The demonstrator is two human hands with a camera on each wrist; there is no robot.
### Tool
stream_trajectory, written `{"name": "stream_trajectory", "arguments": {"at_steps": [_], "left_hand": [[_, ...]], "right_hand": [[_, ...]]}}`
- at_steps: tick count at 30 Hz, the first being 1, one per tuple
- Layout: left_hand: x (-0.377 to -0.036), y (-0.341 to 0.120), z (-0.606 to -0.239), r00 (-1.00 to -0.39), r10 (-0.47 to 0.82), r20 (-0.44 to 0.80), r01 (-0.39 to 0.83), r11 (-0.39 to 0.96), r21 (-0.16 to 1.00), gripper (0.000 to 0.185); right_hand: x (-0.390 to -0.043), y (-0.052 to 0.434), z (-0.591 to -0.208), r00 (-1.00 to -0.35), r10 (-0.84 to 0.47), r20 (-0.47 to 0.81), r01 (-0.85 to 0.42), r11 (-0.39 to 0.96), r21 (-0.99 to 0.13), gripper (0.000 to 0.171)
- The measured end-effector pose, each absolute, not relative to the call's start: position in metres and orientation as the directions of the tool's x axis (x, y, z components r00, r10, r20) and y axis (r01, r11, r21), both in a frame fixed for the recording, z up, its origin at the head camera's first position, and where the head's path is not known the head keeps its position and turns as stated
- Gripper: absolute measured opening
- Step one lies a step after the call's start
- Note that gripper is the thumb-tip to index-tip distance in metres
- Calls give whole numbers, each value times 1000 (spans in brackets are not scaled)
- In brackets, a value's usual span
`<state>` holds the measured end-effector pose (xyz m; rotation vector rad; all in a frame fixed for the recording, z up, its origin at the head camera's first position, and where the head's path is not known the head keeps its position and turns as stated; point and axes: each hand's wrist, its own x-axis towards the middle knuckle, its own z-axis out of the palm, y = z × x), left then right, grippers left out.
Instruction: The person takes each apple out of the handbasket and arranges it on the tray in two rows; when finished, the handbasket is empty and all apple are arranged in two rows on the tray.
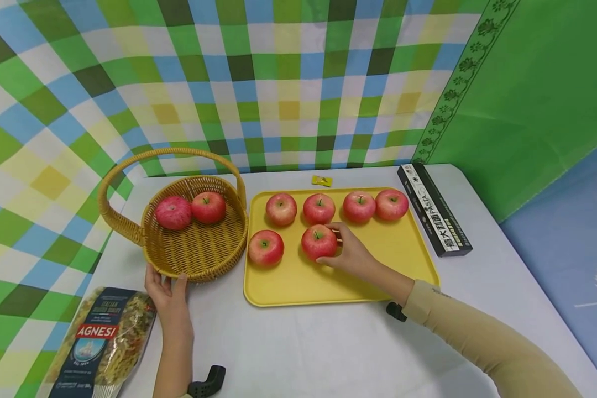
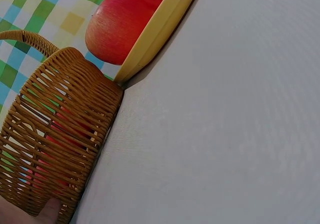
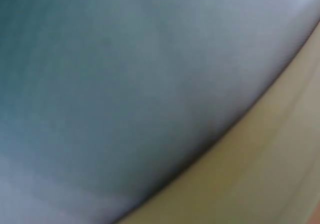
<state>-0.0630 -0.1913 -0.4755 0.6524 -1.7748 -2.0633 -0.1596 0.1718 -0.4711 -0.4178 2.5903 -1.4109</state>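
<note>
We judge the work about a quarter done: two apples [image 1: 191, 210] already lie in the wicker basket [image 1: 199, 251] at centre left of the head view, while six remain on the yellow tray [image 1: 378, 260] beside it. Four sit in a row along the tray's far edge; one lone apple [image 1: 266, 247] lies nearer the basket. Our right hand [image 1: 350, 251] has its fingers curled round the sixth, the middle apple [image 1: 319, 242], which rests on the tray, not yet lifted. Our left hand [image 1: 168, 293] steadies the basket's near rim, fingers curled on the weave. Both stand on the tabletop [image 1: 328, 342].
</note>
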Motion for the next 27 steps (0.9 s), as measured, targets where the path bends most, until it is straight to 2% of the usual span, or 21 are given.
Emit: {"name": "stream_trajectory", "arguments": {"at_steps": [17,27], "left_hand": [[-60,-191,-473,-836,-534,-129,-58,-148,987,71],[-61,-191,-472,-843,-523,-129,-57,-151,987,73]], "right_hand": [[-156,173,-466,-938,-348,-2,-196,532,-824,82],[-159,167,-435,-903,-390,180,-365,477,-800,80]]}}
